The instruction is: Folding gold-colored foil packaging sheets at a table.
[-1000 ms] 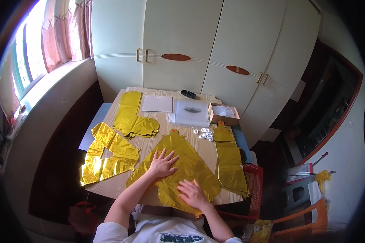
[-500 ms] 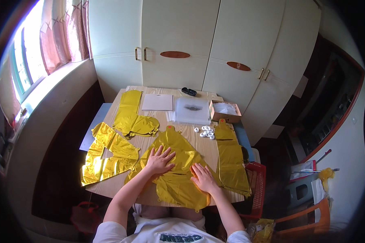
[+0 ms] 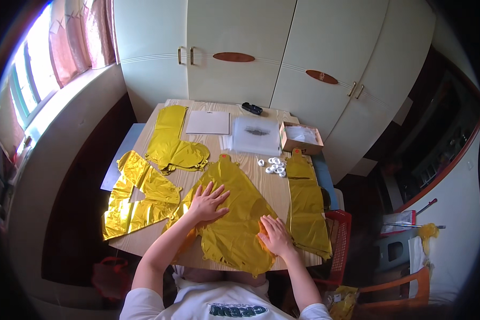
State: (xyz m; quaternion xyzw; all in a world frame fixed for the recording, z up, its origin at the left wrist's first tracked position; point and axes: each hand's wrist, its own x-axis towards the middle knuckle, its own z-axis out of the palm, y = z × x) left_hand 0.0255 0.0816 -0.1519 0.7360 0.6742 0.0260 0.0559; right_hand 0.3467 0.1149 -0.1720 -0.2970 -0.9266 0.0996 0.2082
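Note:
A flat, uninflated gold foil balloon lies across the middle of the table, an orange tab at its far tip and orange showing along its sides. My left hand rests palm down on its left part with fingers spread. At its right edge lies my right hand, its fingers stretched out over the foil and the orange edge. A shiny, creased gold foil piece is spread at the left. Behind it lies an L-shaped stack of gold foil balloons. More flat gold foil sits to the right.
Several white ribbon rolls lie beyond the balloon. Farther back are a pale flat card, clear plastic sleeves, a black object and a cardboard box holding clear bags. A red basket stands by the table's right edge.
My right hand has slid a little to the right along the foil's edge. The middle of the balloon looks flatter, with fewer folds. My left hand stays nearly in place.

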